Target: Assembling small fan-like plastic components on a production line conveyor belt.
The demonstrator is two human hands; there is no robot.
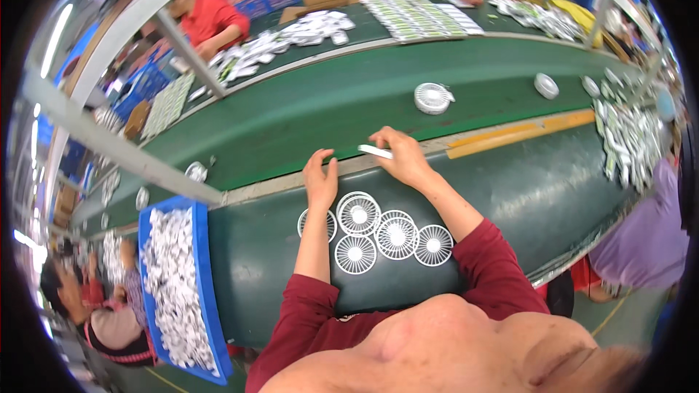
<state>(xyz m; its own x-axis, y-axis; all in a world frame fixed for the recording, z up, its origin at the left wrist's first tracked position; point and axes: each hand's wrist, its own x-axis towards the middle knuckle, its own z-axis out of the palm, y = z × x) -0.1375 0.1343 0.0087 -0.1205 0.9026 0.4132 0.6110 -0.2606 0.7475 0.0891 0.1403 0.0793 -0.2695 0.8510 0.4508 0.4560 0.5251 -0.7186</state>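
My right hand (pixel 404 160) is closed on a small, slim white plastic piece (pixel 373 151) above the edge between the table and the conveyor belt. Just left of it, my left hand (pixel 319 180) has its fingers curved and apart, with nothing visible between them. Several round white fan grilles (pixel 355 254) with radial ribs lie on the dark green table between my forearms, some overlapping. One grille (pixel 304 224) is partly covered by my left forearm, and another grille (pixel 434 245) rests near my right sleeve.
A blue bin (pixel 202 247) of small white parts stands to the left. Beyond the table runs a green conveyor belt (pixel 306 120) carrying a white fan head (pixel 433 98). A yellowish strip (pixel 520 133) lies along its near edge. White-and-green pieces (pixel 632 142) pile up at right; co-workers sit around.
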